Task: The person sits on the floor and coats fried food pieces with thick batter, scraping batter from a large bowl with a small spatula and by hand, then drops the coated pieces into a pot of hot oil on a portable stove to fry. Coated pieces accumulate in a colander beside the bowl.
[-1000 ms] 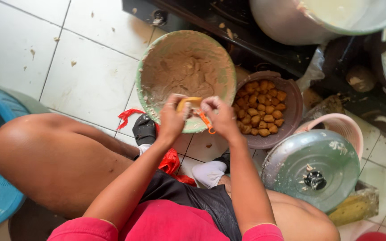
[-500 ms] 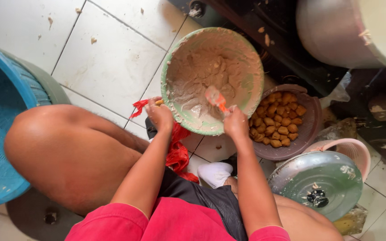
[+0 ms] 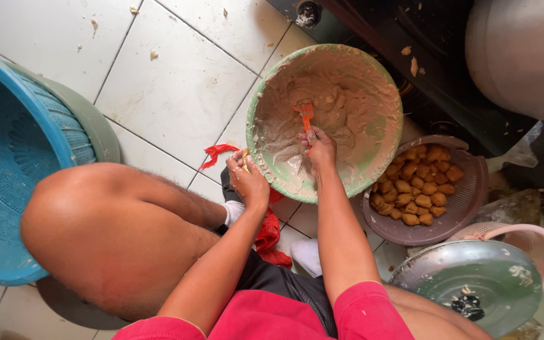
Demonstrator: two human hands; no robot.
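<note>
The green bowl (image 3: 325,119) of pale paste sits tilted on the floor (image 3: 177,82), its near rim pinched by the left hand (image 3: 248,181). The right hand (image 3: 320,146) is closed around an orange spatula (image 3: 306,116) dug into the paste. A hard scrape could tip the bowl, I reckon, slopping paste onto the tiles or into the brown basket (image 3: 467,201) of fried pieces (image 3: 420,189) just beside it.
</note>
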